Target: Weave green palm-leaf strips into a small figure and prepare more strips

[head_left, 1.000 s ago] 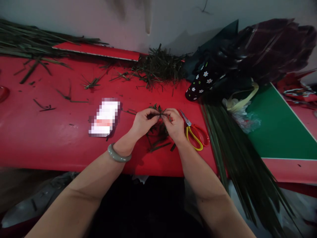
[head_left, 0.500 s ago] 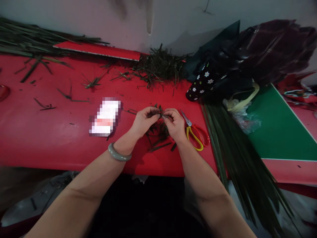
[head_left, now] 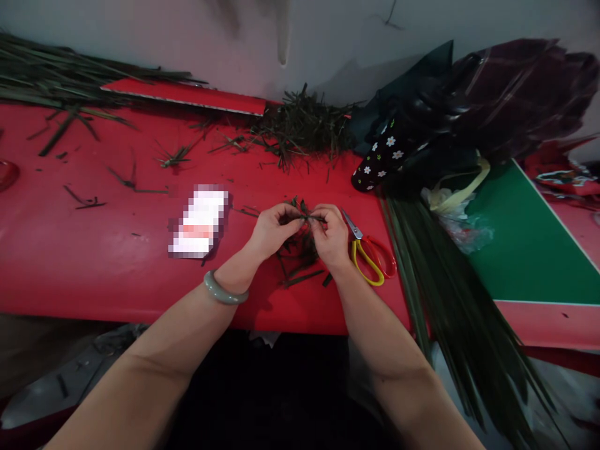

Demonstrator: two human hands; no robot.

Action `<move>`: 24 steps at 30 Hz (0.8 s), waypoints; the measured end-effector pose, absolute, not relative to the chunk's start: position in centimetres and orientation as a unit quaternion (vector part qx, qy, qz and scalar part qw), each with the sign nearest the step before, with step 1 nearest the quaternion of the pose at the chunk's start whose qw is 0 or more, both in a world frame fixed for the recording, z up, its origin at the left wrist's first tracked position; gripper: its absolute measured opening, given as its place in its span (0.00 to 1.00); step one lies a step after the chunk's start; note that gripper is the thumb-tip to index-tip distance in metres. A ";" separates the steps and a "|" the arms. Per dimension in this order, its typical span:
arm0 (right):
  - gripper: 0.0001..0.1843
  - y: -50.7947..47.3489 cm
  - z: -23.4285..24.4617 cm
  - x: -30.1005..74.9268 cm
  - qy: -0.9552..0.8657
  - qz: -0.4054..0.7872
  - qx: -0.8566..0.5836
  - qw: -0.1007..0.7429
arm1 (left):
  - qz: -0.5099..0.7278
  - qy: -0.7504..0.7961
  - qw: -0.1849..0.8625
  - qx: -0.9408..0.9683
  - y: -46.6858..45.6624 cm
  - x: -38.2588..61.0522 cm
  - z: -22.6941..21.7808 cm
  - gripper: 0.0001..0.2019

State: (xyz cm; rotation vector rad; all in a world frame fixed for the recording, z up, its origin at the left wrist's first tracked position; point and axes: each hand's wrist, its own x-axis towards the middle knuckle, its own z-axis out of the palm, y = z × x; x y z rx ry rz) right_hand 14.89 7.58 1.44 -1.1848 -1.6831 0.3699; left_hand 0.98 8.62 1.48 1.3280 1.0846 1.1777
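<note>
Between the fingertips of both hands is a small piece of folded green leaf strips [head_left: 304, 206], held above the red tabletop [head_left: 140, 269]. My left hand [head_left: 276, 230], with a pale green bangle [head_left: 225, 290] on its wrist, pinches it from the left. My right hand [head_left: 330, 236] pinches it from the right, thumb and fingers together. The hands nearly meet, so most of the piece is hidden. Dark leaf scraps [head_left: 304, 262] lie beneath them. Just right of my right hand rest scissors [head_left: 358, 235] with one yellow and one red handle loop.
A phone-like object [head_left: 199, 222], blurred out, lies left of my hands. Behind is a heap of leaf clippings [head_left: 309, 125]. Long green leaves [head_left: 450, 300] hang over the front edge at right, by a black flowered object [head_left: 382, 156]. More leaves [head_left: 56, 69] are stacked back left.
Both hands keep their pinch on the leaf piece in nearly the same place. The right-hand fingers have shifted very slightly; nothing else has visibly moved.
</note>
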 end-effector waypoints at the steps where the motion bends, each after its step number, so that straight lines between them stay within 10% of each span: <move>1: 0.03 7.5 1.5 14.8 -0.697 0.152 -0.489 0.502 | 0.490 0.453 0.496 0.556 8.6 1.0 1.5 0.06; 24: 0.07 8.1 1.1 15.1 -0.655 0.314 -0.515 0.454 | 0.480 0.474 0.393 0.624 8.5 0.7 1.9 0.06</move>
